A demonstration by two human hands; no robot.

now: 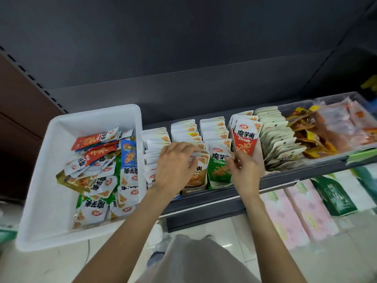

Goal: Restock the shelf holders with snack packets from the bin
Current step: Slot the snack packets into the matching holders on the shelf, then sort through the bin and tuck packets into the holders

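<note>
- Snack packets (98, 160) are small white-topped pouches with red, green, blue or brown fronts; we see them heaped loose in the white bin (51, 201) at the shelf's left end.
- Upright rows fill the shelf holders (219, 183).
- Our left hand (175, 166) curls its fingers over the brown row's packet tops.
- Our right hand (243, 170) pinches a green packet (219, 166).

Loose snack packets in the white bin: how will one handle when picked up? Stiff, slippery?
Likely floppy: the snack packets in the white bin are thin flat pouches lying bent over each other. Probably light, since each looks small and slim. Possibly slippery: the film looks glossy and they sit in a loose, slid heap.
</note>
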